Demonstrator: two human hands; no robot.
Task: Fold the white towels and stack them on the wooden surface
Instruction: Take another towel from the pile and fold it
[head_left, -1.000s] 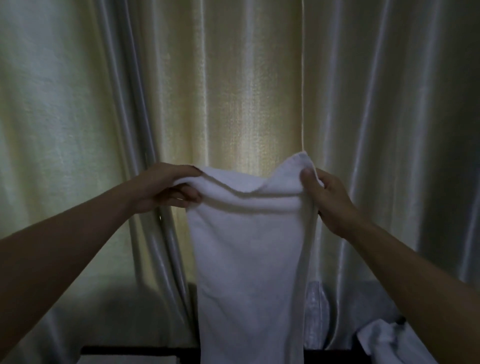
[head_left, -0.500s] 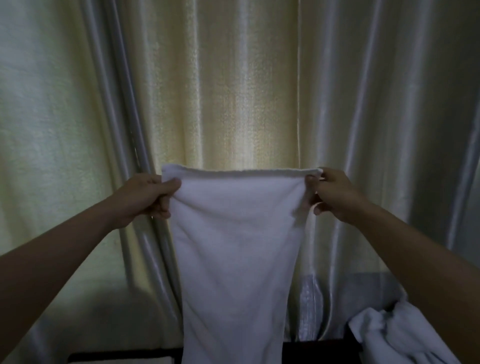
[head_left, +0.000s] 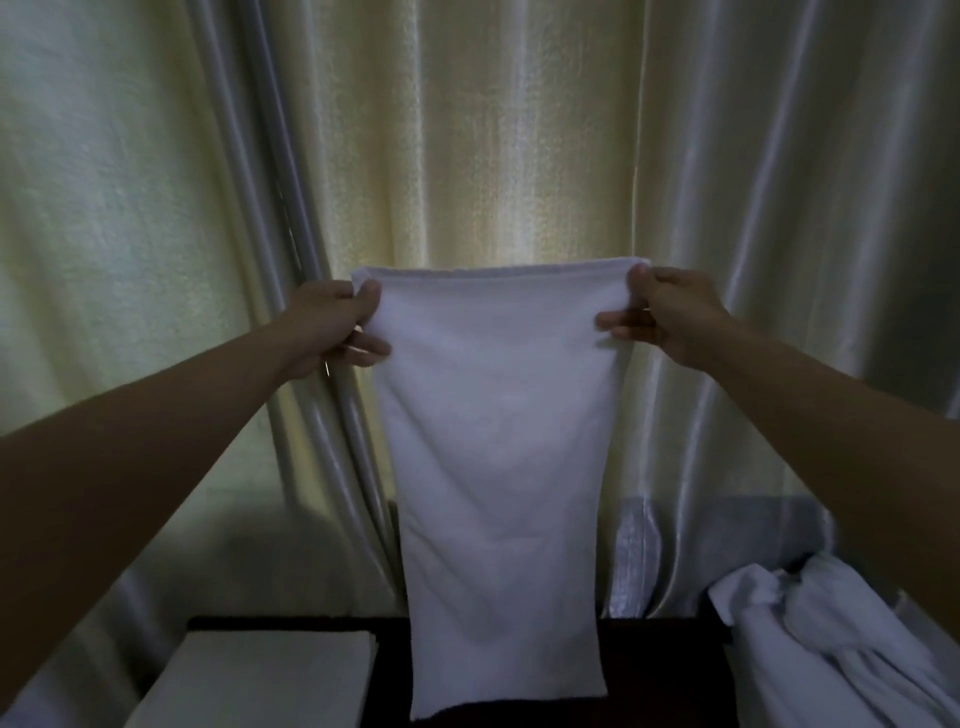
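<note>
A white towel (head_left: 498, 467) hangs lengthwise in front of me, its top edge pulled straight. My left hand (head_left: 332, 327) pinches the top left corner and my right hand (head_left: 670, 317) pinches the top right corner. The lower end of the towel reaches down to the dark wooden surface (head_left: 660, 670). A folded white towel (head_left: 265, 680) lies flat on that surface at the lower left. A heap of unfolded white towels (head_left: 831, 649) sits at the lower right, partly under my right forearm.
Pale, shiny curtains (head_left: 493, 130) hang close behind the wooden surface and fill the whole background.
The sagging top edge of the towel has been pulled taut between my hands. The view has tilted down, so the folded towel and more of the heap show.
</note>
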